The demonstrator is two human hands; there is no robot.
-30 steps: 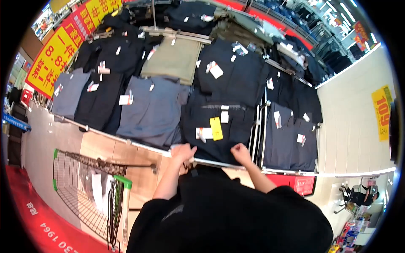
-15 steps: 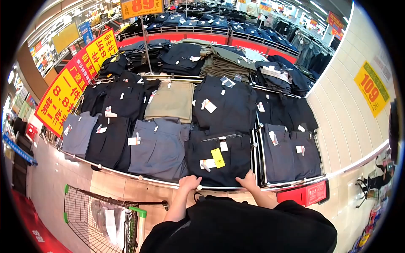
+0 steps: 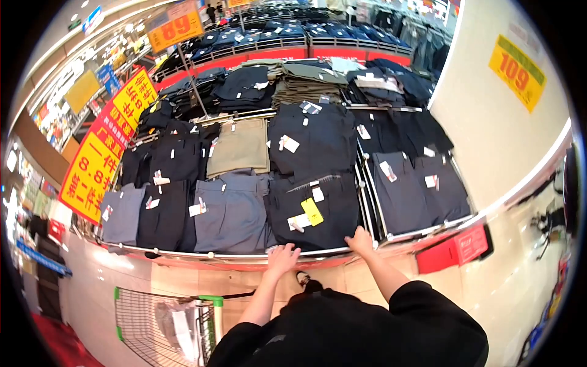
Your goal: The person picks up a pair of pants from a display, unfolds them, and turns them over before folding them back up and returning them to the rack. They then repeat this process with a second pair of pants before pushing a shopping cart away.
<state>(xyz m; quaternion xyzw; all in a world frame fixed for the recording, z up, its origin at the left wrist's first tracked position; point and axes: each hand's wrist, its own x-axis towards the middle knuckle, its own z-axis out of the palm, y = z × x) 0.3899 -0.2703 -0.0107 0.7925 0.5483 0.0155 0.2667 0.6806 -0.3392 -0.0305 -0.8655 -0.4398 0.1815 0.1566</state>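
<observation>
A folded pair of black trousers (image 3: 336,211) lies at the front of the display rack, with a yellow tag (image 3: 312,211) and white tags on it. At its lower right corner, my right hand (image 3: 362,241) has its fingers closed on the edge of the cloth. My left hand (image 3: 283,258) is by the front rail (image 3: 238,257), just below the trousers' lower left corner, its fingers apart and holding nothing visible. To the left lie folded grey trousers (image 3: 229,211); beyond the black pair are more dark trousers (image 3: 312,144).
A wire shopping cart (image 3: 137,315) with green trim holds a plastic-wrapped item at lower left. A red box (image 3: 449,251) sits under the rack at right. A white wall (image 3: 483,147) bounds the right side, and yellow-and-red signs (image 3: 95,165) line the left.
My left hand has come off the trousers' edge and opened at the rail. My right hand stays at the right corner. The view has turned slightly, and a shoe now shows below the rack.
</observation>
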